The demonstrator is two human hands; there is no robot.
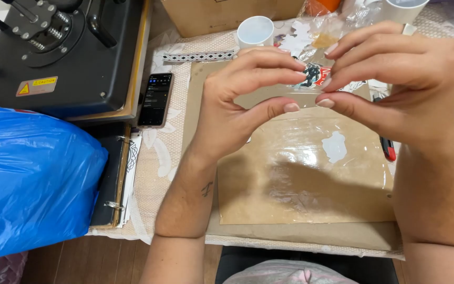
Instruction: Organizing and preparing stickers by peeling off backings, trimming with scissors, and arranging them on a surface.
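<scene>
Printed clear film (311,79) pinched between left hand (243,100), right hand (400,73), design partly hidden

Layout: both hands, left hand (237,100) and right hand (400,73), meet on a small printed film piece (313,76) above the paper sheet (300,184) on the table (158,152); phone (155,100), heat press (64,52) and plastic bag (27,179) lie left, mug (255,31) behind.

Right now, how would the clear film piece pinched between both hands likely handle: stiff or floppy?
The clear film piece looks thin and see-through, so it is probably floppy and very light. The left hand and right hand pinch it by fingertips alone, so it likely creases easily.
</scene>
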